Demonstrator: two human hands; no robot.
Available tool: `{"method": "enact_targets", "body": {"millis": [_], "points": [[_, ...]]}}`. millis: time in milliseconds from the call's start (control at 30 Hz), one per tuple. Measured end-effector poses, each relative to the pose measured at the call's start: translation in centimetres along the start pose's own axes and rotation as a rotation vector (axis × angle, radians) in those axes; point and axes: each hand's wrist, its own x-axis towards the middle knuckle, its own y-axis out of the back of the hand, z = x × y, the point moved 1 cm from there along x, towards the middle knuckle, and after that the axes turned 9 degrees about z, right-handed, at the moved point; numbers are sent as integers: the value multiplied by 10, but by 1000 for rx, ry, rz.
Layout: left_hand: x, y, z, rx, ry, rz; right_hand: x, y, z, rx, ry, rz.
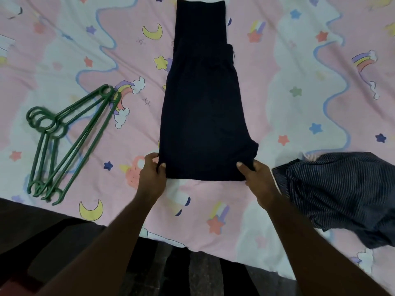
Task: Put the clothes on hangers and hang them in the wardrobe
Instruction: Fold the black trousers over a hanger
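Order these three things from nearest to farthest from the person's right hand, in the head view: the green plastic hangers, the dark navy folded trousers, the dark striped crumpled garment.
1. Dark navy folded trousers: pinched by the right hand at their near right corner.
2. Dark striped crumpled garment: just to the hand's right on the bed.
3. Green plastic hangers: far left, beyond the left hand.

Bed covered by pink-and-white bedsheet (277, 86), printed with moons, stars, rainbows, clouds. Sheet lies mostly flat, slight wrinkles. Dark floor (198, 274) visible below bed's near edge.
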Motion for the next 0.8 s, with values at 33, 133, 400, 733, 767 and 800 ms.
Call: {"method": "enact_targets", "body": {"millis": [33, 133, 400, 733, 767, 800], "points": [[3, 2, 7, -10, 1, 9, 0, 0, -5, 23, -9, 3], [11, 24, 53, -149, -67, 15, 0, 1, -52, 229, -29, -17], [66, 157, 303, -366, -391, 273, -6, 43, -357, 151, 458, 85], [-69, 197, 249, -452, -606, 380, -127, 111, -297, 296, 707, -64], [-72, 179, 221, -425, -566, 355, -120, 104, -264, 242, 648, -36], [-73, 159, 193, -370, -519, 328, -111, 95, -229, 176, 582, -16]]}}
